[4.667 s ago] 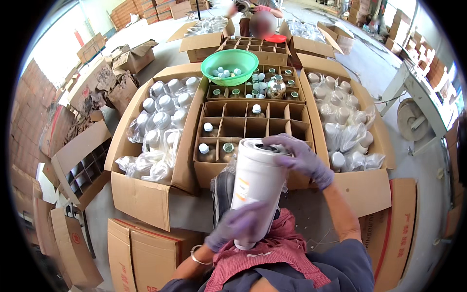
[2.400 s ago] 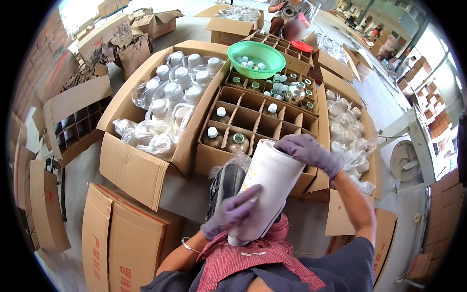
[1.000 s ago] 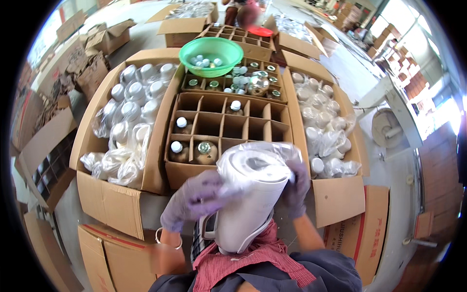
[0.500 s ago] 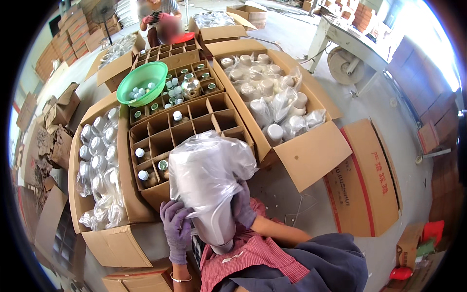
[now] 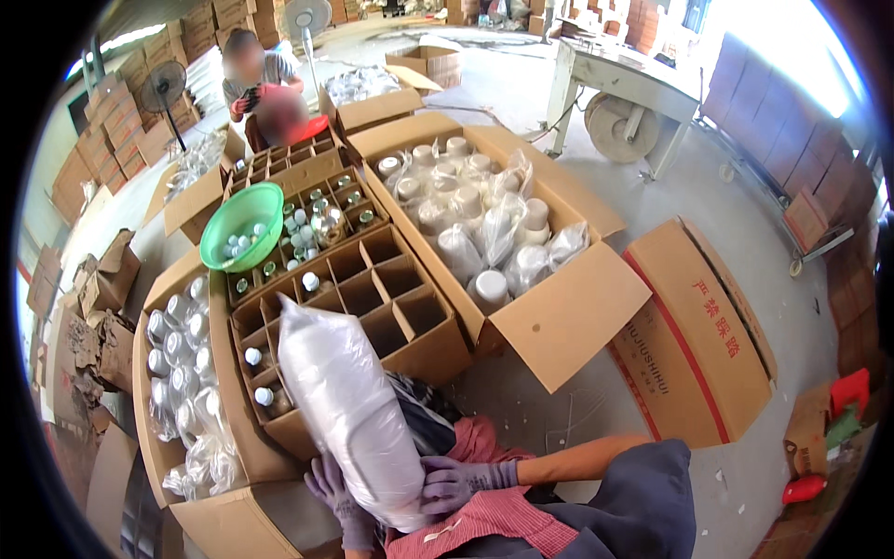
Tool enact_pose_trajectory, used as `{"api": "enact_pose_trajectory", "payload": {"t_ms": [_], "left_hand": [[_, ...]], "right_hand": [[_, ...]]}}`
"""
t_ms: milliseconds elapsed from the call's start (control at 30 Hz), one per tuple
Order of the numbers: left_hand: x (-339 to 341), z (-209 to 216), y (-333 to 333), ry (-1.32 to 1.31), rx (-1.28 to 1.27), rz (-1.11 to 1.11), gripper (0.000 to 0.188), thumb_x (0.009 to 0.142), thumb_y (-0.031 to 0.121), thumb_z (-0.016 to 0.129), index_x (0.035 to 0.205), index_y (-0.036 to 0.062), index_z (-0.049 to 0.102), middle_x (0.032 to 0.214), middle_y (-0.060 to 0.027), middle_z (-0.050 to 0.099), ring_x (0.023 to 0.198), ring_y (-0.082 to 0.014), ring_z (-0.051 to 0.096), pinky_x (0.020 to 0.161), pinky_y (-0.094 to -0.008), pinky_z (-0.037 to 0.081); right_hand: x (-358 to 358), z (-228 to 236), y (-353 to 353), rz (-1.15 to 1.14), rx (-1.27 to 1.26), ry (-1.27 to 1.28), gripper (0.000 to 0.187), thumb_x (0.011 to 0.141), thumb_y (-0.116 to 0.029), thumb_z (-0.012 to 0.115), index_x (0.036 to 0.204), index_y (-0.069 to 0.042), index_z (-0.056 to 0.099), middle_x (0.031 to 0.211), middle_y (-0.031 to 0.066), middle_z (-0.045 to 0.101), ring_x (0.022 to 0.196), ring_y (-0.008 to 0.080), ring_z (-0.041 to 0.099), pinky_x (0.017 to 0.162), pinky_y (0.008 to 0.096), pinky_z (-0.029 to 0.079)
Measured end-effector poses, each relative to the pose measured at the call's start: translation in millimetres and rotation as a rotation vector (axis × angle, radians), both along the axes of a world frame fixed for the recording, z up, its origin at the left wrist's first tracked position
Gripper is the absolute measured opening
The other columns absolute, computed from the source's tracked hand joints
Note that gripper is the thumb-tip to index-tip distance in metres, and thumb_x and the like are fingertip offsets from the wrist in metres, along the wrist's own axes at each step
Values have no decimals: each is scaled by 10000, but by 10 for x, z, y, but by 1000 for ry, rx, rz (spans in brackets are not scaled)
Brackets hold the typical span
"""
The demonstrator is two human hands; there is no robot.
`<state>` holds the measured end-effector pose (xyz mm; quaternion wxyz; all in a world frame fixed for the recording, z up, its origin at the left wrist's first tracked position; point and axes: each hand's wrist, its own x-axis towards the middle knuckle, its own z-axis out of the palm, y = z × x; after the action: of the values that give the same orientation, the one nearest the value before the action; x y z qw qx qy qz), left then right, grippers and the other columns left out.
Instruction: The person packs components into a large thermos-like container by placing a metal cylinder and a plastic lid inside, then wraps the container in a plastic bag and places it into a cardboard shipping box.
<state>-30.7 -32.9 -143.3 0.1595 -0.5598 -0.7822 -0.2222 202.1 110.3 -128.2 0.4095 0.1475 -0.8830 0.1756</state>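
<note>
A pale silvery flask-shaped container in a clear plastic bag (image 5: pixel 345 401) leans across the middle of my view, its far end tilted up and left. My left hand (image 5: pixel 339 501), in a purple-grey glove, grips its lower left side. On the lower right side, my gloved right hand (image 5: pixel 454 483) is closed round it, fingers against the plastic. Beyond the container stands a divided cardboard box (image 5: pixel 433 356), mostly with bare compartments. White-capped bottles (image 5: pixel 264 396) occupy a few of its left cells. The container hides part of that box.
To the left is a carton (image 5: pixel 244 433) of bagged flasks; to the right, an open carton (image 5: pixel 570 312) of bagged containers with cream tops. A green bowl (image 5: pixel 267 216) holds small caps. Another person (image 5: pixel 265 79) works at the far left. A flattened carton (image 5: pixel 689 354) lies right.
The container has come nearer me and tilted left, and the bag now covers its lower end too. Both hands have moved down with it. My view has swung slightly right.
</note>
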Motion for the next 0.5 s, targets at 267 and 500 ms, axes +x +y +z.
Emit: {"api": "enact_pose_trajectory", "payload": {"t_ms": [267, 500], "left_hand": [[114, 887, 1076, -805, 27, -328, 439, 789, 151, 720, 1178, -8, 590, 1172, -178, 601, 1120, -315, 566, 934, -399, 463], [-502, 991, 1537, -862, 98, -138, 254, 891, 175, 630, 1055, -16, 590, 975, -53, 621, 851, -119, 581, 718, -283, 475]], "right_hand": [[-381, 1225, 532, -423, -476, 181, 748, 785, -251, 754, 1380, 37, 404, 1345, 254, 431, 1269, 466, 419, 1070, 593, 327], [-247, 1659, 1935, -347, -302, 23, 627, 776, -262, 750, 1326, -77, 514, 1358, 233, 453, 1263, 415, 443, 1066, 505, 368]]}}
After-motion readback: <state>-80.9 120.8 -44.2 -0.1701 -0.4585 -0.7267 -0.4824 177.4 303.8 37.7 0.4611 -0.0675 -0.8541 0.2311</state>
